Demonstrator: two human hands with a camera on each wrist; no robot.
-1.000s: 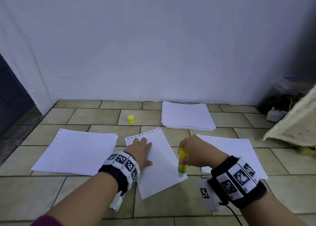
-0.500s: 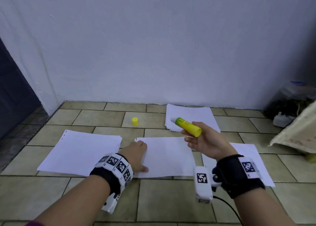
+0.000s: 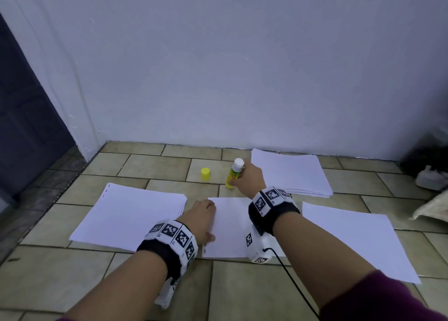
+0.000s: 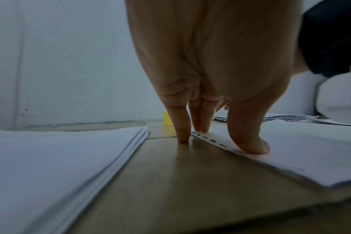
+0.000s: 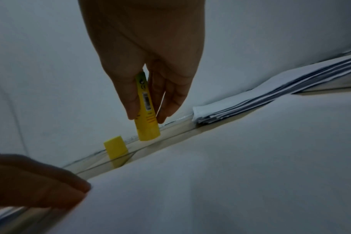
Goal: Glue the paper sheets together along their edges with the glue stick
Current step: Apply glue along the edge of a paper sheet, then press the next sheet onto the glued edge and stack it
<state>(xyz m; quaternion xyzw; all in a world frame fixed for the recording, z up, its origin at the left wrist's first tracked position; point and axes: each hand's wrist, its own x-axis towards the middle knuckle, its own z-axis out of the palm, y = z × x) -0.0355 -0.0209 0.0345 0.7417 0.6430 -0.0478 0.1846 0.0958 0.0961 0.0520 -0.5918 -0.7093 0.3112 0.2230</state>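
Since half a second ago, the right hand has carried the glue stick from the air above the far stack down to the floor, and the left hand has stayed on the middle sheet.

Largest in view is the tiled floor against a pale wall. On the floor lie four lots of white paper: a left stack, a far stack by the wall, a right sheet, and the middle sheet between the two arms. The middle sheet has a row of punched holes along its left edge.

The left hand rests at that edge with straight fingers: the thumb and two fingertips press down on the paper, while one finger touches the bare tile just beside it. It holds nothing.

The right hand reaches forward past the middle sheet, its fingers narrowed and pinching the yellow glue stick on both sides. The stick stands nearly upright, white uncapped end up, base at the floor just left of the far stack; whether the base quite touches the tile I cannot tell.

Smallest is the yellow cap, standing alone on the tile just left of the glue stick and apart from it.
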